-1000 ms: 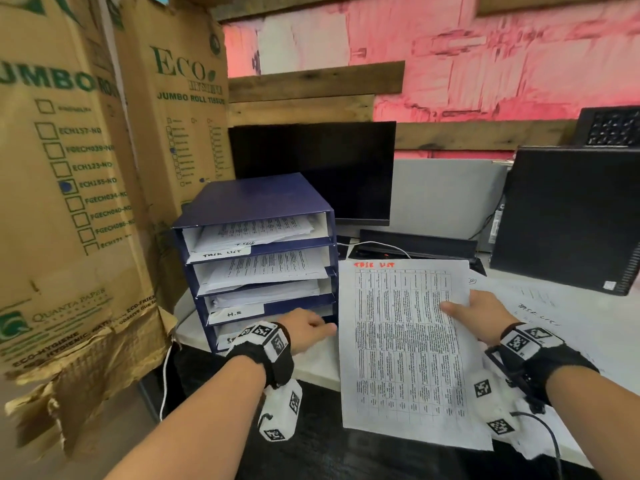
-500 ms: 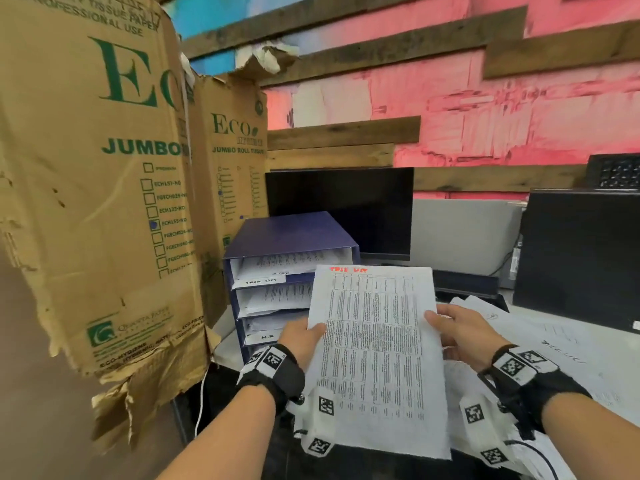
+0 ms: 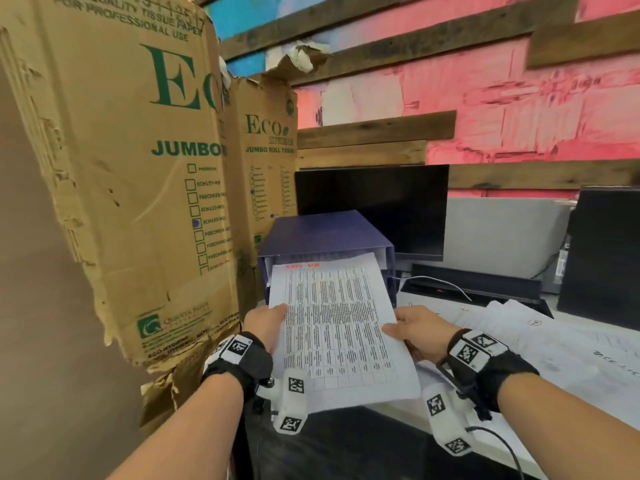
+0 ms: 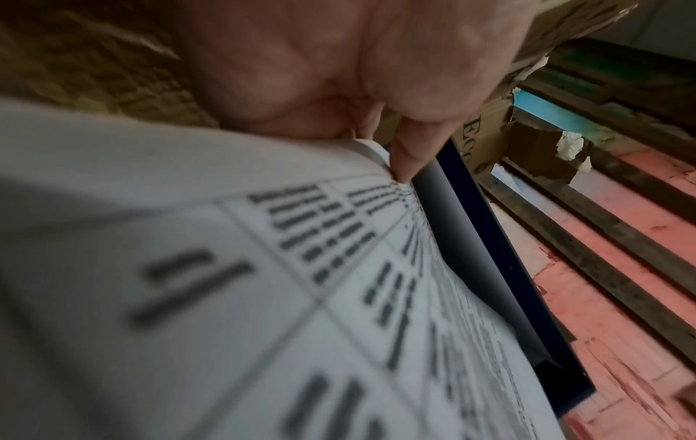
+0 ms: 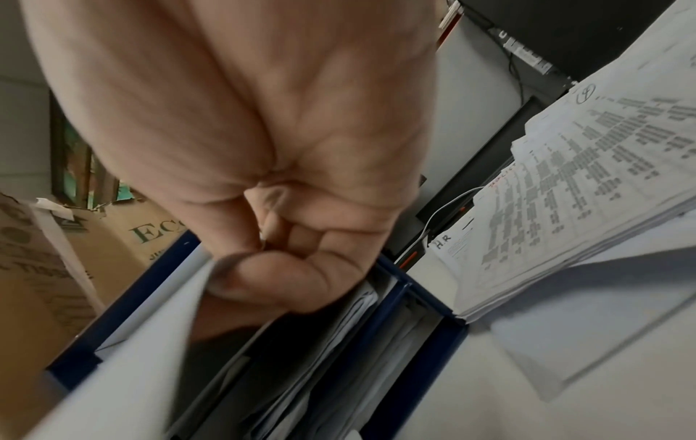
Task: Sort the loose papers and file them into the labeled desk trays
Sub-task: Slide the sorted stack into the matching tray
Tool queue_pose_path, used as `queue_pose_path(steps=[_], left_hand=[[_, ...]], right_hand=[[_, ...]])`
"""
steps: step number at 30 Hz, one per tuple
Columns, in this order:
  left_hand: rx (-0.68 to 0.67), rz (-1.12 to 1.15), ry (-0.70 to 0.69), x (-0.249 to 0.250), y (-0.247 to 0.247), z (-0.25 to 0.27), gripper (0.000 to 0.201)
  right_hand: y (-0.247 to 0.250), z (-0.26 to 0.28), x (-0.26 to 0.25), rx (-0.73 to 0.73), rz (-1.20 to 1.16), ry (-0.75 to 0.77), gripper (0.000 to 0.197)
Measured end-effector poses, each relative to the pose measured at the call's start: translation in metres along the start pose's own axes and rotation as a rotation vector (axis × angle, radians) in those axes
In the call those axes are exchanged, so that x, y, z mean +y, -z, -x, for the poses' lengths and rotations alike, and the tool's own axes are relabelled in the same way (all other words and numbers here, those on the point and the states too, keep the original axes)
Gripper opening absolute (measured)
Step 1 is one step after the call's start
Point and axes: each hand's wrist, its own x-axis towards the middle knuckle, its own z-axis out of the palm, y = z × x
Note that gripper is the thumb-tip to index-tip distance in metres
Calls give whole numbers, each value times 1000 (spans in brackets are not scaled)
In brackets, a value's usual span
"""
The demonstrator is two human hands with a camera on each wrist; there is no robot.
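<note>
Sheet [image 3: 332, 323]: white, printed table, red heading.

1. Printed sheet [image 3: 337, 327] — white, a dense black table with a red handwritten heading, tilted, its far edge at the top slot of the trays.
2. Desk trays [image 3: 325, 237] — dark blue stacked unit, papers inside.
3. Loose papers [image 3: 540, 337] — spread on the bench, right.

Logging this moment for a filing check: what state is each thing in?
Printed white table sheet: held at both side edges, top edge at the top tray.
Blue stacked desk trays: holding papers.
Left hand: gripping sheet.
Right hand: gripping sheet.
Black monitor: off.
</note>
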Motion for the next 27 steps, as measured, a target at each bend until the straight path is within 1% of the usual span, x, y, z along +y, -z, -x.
queue_pose_path(steps=[3,5,7,9,10,11,13,15,16,17,21,23,24,25,27], left_hand=[[6,-5,-9,7,9,4,16],[8,-6,9,10,12,3,20],[-42,11,30,12,13,5,14],[-75,-4,-18,11,11,1,13],[-68,-27,-43,13,10,0,15],[-28,-30,-59,15,8,-3,17],[64,42,-67,24,4,-8,18],[88,197,-16,36,-1,-9,15],[80,289,20,42,-4,-8,12],[58,310,24,46,-5,-8,13],[-35,245,28,51,-11,-3,35],[-67,157,-2,47,-13,-2,53],[-75,100,-42,43,-14,-1,62],[-74,23,-99,40,-14,-3,66],[-41,-148,-230,33,-13,-8,59]], right_hand=[[-3,-12,-8,20,2,26,17],[-3,-19,-14,104,-55,61,15],[-1,-26,-19,228,-179,106,15],[-2,-26,-25,288,-358,146,18],[-3,-24,-27,275,-408,161,22],[-4,-20,-27,240,-413,164,24],[-4,-10,-25,115,-335,116,25],[-2,-5,-19,5,-275,61,23],[-2,-5,-17,0,-269,50,22],[-1,-7,-15,24,-285,50,22],[1,-18,-23,188,-407,53,29],[-1,-24,-32,273,-490,54,35],[-3,-27,-37,300,-547,63,38],[-5,-30,-41,322,-607,74,41],[-7,-36,-50,343,-724,108,47]])
